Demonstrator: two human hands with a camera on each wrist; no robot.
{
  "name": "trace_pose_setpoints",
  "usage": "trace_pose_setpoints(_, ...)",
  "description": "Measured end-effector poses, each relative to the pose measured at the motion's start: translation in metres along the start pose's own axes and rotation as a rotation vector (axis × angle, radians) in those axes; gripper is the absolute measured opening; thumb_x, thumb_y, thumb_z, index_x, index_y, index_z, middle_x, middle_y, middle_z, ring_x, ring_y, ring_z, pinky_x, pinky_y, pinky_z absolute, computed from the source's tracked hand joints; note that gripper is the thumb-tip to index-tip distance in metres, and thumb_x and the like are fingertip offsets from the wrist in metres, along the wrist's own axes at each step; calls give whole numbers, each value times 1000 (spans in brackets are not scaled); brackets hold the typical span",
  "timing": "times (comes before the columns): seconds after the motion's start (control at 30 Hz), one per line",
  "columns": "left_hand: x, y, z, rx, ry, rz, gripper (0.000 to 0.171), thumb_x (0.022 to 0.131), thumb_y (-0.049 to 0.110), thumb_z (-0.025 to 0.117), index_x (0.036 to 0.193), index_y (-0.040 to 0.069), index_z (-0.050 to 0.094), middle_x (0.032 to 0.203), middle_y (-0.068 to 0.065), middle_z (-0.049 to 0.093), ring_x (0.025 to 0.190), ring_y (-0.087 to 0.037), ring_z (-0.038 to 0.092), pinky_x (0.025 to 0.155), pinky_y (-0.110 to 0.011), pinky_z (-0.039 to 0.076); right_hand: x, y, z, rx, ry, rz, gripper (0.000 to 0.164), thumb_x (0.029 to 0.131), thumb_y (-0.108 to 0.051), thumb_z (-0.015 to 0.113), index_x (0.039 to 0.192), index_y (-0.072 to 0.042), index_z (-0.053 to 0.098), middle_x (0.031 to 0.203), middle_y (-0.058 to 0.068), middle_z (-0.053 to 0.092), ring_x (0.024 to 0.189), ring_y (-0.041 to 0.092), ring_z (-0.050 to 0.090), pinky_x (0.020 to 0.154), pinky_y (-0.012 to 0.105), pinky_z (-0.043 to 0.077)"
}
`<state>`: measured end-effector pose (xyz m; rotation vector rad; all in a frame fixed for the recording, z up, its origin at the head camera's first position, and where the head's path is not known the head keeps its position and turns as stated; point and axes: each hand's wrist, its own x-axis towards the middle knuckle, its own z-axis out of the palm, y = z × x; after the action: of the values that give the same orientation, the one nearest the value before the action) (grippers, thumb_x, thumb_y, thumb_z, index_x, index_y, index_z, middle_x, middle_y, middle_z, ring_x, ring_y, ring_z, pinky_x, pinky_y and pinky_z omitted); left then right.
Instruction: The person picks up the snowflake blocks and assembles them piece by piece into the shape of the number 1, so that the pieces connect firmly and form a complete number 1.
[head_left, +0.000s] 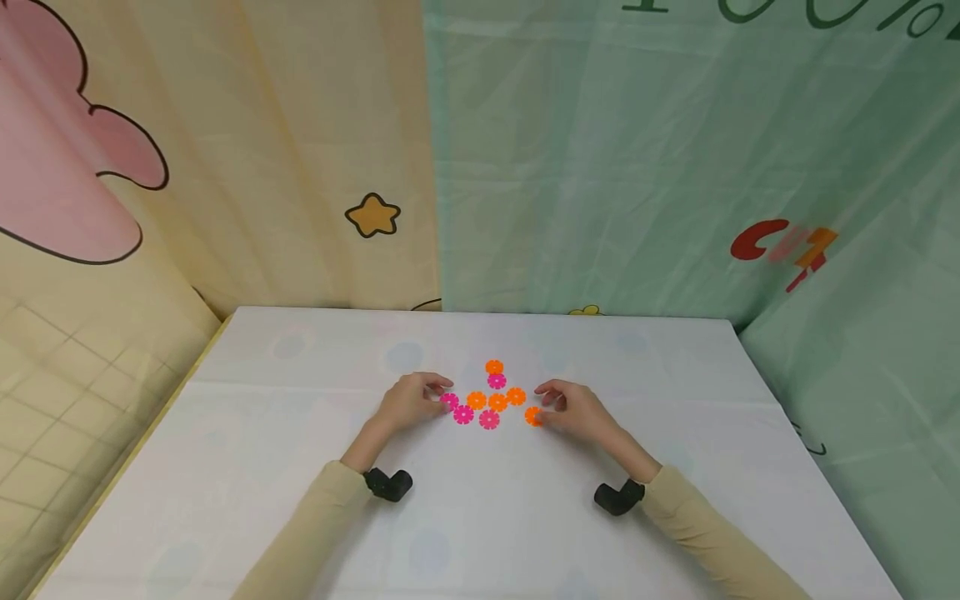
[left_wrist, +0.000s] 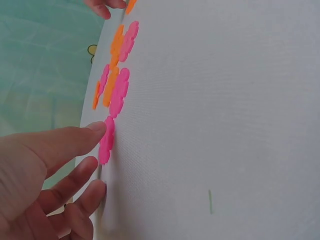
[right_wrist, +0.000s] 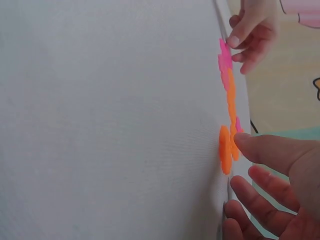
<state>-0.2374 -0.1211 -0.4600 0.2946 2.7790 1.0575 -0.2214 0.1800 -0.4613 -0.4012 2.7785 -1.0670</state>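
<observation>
Several flat, flower-shaped discs, some pink and some orange, lie on the white table in the head view. My left hand rests at the left end of the group, its thumb at the leftmost pink disc. The fingers of that hand are loosely bent and apart from the thumb. On the other side, my right hand has its thumb by the rightmost orange disc, with the other fingers spread away from it. Between the hands lie a pink disc and an orange disc, among others.
The white tabletop reaches to a fabric backdrop behind it. Farther back than the main row, one orange disc lies against a pink disc. A black wrist device shows on the left, another black device on the right.
</observation>
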Motion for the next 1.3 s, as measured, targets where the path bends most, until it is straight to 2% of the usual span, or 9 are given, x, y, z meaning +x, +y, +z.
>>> trace_pose_setpoints(0.33,4,4,3,87,-31,2,32,80,18,77,111,13,71,96,0,67,77,-13,52,69,-27,44,1,-4,3,-6,-34,37,37,77,-18,80,110,-7,67,91,2,65,77,15,50,66,24,44)
trace_pose_setpoints(0.53,3,7,4,141,-27,-14,27,81,19,77,107,14,74,99,-2,68,82,-15,55,73,-32,48,3,-7,5,-64,-64,69,30,77,-19,80,105,-9,71,90,0,63,77,16,47,67,25,41)
trace_pose_setpoints(0.7,3,9,5,144,-11,-30,25,80,20,78,104,15,74,99,-3,67,86,-17,57,78,-36,50,3,-7,6,-81,-57,58,27,77,-18,80,101,-10,71,90,-1,63,78,15,48,69,25,43)
trace_pose_setpoints(0.83,1,7,5,146,9,-33,25,79,21,79,103,18,70,88,0,65,79,-16,55,71,-32,47,2,-6,6,-60,-51,22,25,77,-15,80,97,-11,66,86,-1,62,75,14,50,68,24,44)
trace_pose_setpoints(1.03,-4,5,4,127,58,-24,26,81,22,77,105,19,67,76,1,61,68,-14,52,59,-27,42,0,-4,6,1,-45,-33,16,84,-5,71,96,-10,64,85,0,63,74,13,52,68,22,46)
trace_pose_setpoints(1.13,-6,4,4,95,111,-37,25,82,22,76,106,19,69,78,1,63,67,-13,54,58,-25,42,0,-4,6,20,-36,-31,14,87,-3,66,99,-9,67,89,2,65,75,13,54,69,22,48)
trace_pose_setpoints(1.3,-6,7,5,27,208,-21,22,81,23,77,101,16,74,84,-2,70,72,-15,59,58,-24,44,1,-6,4,36,17,-21,14,89,-7,65,102,-8,71,95,3,69,78,14,55,69,22,48)
